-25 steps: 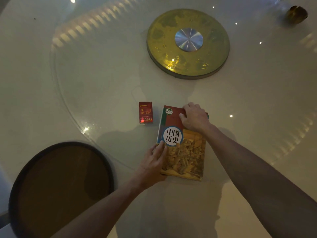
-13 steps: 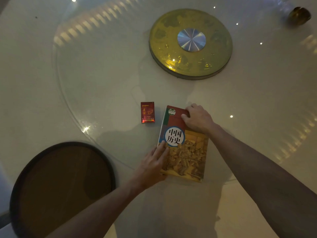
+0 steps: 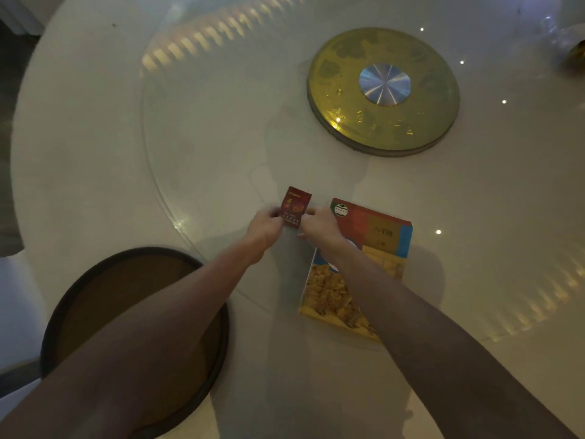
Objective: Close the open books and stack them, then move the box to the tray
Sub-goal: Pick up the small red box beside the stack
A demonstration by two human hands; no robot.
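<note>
Your left hand (image 3: 265,225) has its fingers closed on the left edge of the small red box (image 3: 295,206), and your right hand (image 3: 320,225) pinches the box's right edge, so both of your hands grip it at once. The box is tilted, its top leaning a little to the right; whether its underside touches the table (image 3: 95,153) or is raised off it, you cannot tell from this view. Just to the right of the box lies the closed book (image 3: 373,239), cover up, with your right forearm crossing its lower left part; how many books are beneath that cover cannot be told. The round dark-rimmed tray (image 3: 95,299) sits near the table's near left edge, under your left forearm. Farther out, toward the middle of the table, rests a gold disc (image 3: 335,99) with a silver hub.
</note>
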